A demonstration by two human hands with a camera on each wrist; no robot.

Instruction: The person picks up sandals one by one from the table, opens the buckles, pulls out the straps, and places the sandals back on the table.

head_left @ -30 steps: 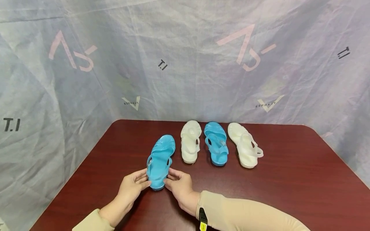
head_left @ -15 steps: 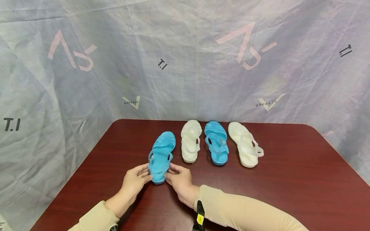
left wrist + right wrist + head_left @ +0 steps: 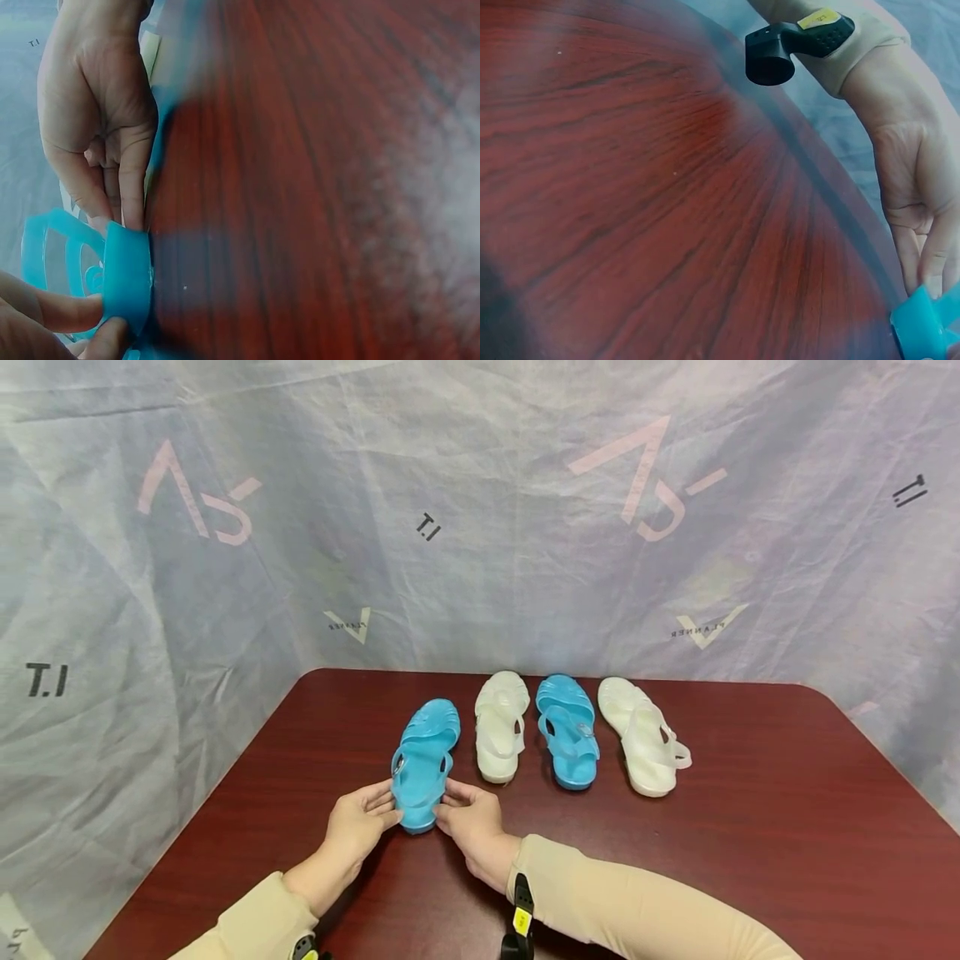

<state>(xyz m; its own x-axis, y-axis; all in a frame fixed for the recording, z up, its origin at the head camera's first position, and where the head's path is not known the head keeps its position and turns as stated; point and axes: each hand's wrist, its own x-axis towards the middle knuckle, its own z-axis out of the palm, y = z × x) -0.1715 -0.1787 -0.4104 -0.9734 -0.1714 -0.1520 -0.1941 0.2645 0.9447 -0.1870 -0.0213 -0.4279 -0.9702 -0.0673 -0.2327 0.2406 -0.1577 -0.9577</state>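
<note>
A blue jelly sandal (image 3: 420,772) lies left of the middle in the head view, toe pointing away and slightly right. My left hand (image 3: 354,828) pinches the left side of its heel, thumb near the back edge. On the heel's other side, my right hand (image 3: 476,827) grips it the same way. The left wrist view shows fingers on both sides of the blue heel (image 3: 127,270). Only part of the heel (image 3: 919,326) shows at the corner of the right wrist view.
Beyond my right hand, a white sandal (image 3: 498,752), a second blue sandal (image 3: 574,770) and another white sandal (image 3: 649,764) stand in a row on the dark red table (image 3: 757,793). The rightmost one is angled. A grey printed cloth (image 3: 495,585) hangs behind the table.
Both hands have slid the blue sandal a little away from me, toward the row. The other sandals keep their places, and the head view has shifted slightly.
</note>
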